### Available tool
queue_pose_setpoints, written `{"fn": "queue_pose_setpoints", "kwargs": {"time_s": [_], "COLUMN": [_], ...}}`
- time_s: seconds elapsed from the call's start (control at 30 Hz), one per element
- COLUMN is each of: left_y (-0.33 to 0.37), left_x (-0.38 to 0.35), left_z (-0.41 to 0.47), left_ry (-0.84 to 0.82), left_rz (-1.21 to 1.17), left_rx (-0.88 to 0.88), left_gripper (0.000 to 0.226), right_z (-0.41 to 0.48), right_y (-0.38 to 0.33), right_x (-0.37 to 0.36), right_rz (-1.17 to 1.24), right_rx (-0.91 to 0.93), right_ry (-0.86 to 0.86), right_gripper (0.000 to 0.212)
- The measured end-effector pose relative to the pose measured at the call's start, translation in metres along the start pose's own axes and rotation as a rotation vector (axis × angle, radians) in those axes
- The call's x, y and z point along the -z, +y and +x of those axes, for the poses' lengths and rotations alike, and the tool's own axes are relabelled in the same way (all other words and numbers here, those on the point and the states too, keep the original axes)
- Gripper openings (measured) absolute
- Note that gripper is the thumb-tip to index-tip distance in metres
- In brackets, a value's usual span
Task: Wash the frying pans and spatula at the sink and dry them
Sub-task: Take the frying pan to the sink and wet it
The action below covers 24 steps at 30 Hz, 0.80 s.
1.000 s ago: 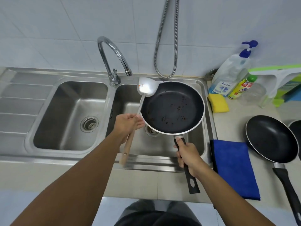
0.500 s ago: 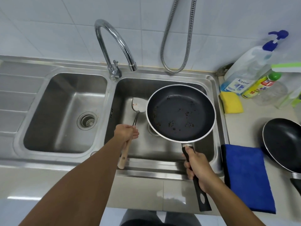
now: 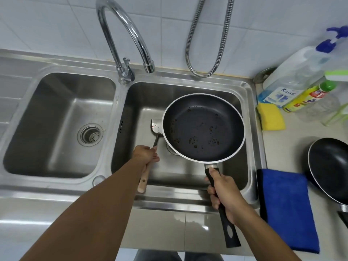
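The left hand (image 3: 146, 155) grips the spatula (image 3: 156, 127), the right hand (image 3: 225, 193) the frying pan (image 3: 203, 129); upper right, a bottle (image 3: 288, 81) reads "Kassa".

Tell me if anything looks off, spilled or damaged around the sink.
Nothing spilled or broken. The frying pan held by the right hand over the right basin carries dark specks of residue inside, and the spatula in the left hand has small red spots on its blade. Both look unwashed.
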<state>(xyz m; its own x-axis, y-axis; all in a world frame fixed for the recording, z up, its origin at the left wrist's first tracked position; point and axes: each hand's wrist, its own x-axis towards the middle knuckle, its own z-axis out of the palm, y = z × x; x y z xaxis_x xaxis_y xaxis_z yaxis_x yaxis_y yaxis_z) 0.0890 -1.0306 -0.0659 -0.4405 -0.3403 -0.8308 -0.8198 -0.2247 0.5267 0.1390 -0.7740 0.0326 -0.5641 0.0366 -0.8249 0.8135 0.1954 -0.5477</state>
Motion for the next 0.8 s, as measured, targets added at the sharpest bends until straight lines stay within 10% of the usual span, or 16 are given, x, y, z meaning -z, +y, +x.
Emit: {"fn": "queue_pose_setpoints", "kwargs": {"time_s": [0.2,0.37,0.6,0.8], "left_y": [0.001,0.003,0.019,0.046], "left_x": [0.013,0.007,-0.044,-0.009], "left_z": [-0.014,-0.058,-0.114,-0.110], "left_ry": [0.152,0.193,-0.429,-0.091], "left_rz": [0.633,0.538,0.271,0.385], "left_rx": [-0.224,-0.508,-0.192,-0.300], "left_gripper": [0.046,0.025,0.023,0.042], "right_z": [-0.004,-0.012,-0.034,-0.052], "right_y": [-0.003,-0.008,-0.026,-0.034], "right_x": [-0.006,-0.014,-0.035,-0.038], "right_rz": [0.001,0.060,0.044,-0.017], "right_rx": [0.046,0.086,0.190,0.252], "right_ry": [-0.011,-0.008,0.023,0.009], "right_gripper": [0.043,0.042,0.027,0.032]}}
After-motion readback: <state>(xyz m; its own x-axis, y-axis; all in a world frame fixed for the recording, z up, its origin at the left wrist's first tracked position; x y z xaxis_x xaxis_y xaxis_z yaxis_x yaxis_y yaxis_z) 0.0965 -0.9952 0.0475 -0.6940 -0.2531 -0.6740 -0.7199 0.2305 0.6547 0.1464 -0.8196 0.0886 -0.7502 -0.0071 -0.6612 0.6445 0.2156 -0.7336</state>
